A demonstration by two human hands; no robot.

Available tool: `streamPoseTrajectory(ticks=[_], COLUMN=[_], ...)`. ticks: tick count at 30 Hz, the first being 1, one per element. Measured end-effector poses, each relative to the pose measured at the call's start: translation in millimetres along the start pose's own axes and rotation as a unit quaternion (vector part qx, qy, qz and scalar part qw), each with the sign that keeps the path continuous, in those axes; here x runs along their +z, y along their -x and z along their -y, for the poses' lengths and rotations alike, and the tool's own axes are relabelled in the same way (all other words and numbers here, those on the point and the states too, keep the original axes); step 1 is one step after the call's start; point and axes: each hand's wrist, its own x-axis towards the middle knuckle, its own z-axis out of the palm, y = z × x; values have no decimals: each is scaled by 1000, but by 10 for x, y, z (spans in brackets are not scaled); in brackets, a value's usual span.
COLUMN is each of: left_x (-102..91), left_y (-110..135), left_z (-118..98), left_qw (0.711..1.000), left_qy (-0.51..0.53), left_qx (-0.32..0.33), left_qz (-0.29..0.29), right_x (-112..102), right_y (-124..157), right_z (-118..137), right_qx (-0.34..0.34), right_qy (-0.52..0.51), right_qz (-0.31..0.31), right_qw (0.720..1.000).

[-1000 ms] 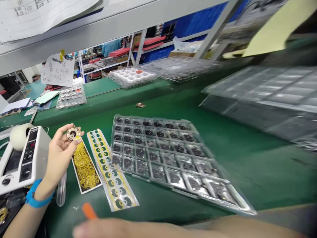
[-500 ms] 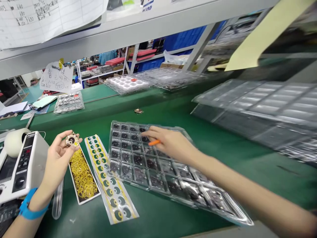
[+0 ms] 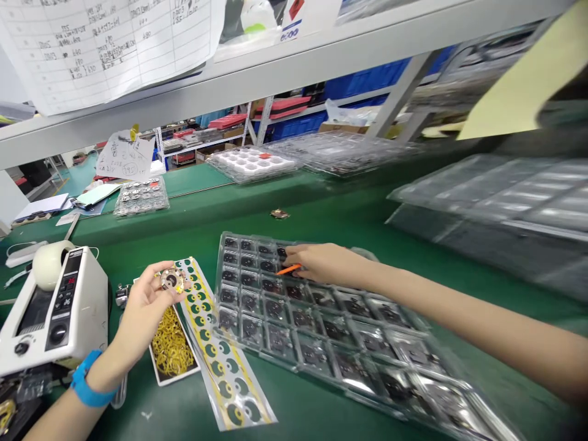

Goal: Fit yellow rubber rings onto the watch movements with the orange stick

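Observation:
My left hand (image 3: 144, 312) is raised over the yellow rings and holds a round, gold-rimmed disc part (image 3: 171, 280) between fingers and thumb. A blue wristband (image 3: 89, 380) circles that wrist. My right hand (image 3: 327, 263) rests over the upper part of a clear blister tray (image 3: 321, 331) of dark round parts, gripping a thin orange stick (image 3: 289, 269). Its tip points left, and the fingers hide a few pockets. Beneath my left hand lie a card of yellow rings (image 3: 171, 349) and a clear strip of yellow-and-green stickers (image 3: 225, 361), both partly covered.
An electric tape dispenser (image 3: 59, 312) stands at the left on the green bench mat (image 3: 349, 233). Stacked clear trays (image 3: 496, 208) fill the right. Further trays (image 3: 250, 164) and a small loose part (image 3: 279, 214) lie beyond. A shelf (image 3: 229, 67) with hanging paper runs overhead.
My right hand has come in over the tray with the orange stick. My left hand has moved right, from the ring card to over the sticker strip, still holding the disc. The view has shifted.

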Motion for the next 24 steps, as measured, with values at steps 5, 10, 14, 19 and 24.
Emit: streamPoseTrajectory(ticks=[5, 10, 14, 19, 24], left_x=[14, 16, 13, -2, -5], left_y=[9, -21, -70, -96, -108], left_z=[30, 127, 242, 280, 238], left_qw=[999, 998, 991, 989, 992], left_qy=[19, -27, -96, -92, -97], left_qx=[-24, 0, 7, 0, -2], left_qz=[19, 62, 89, 119, 82], right_x=[-83, -100, -10, 88, 212], right_y=[22, 67, 210, 371, 469], right_z=[5, 415, 1218, 1915, 1899], right_qx=[37, 74, 25, -62, -169], right_qy=[-49, -130, -343, -458, -348], right_qz=[94, 93, 111, 122, -59], right_qw=[994, 984, 932, 878, 920])
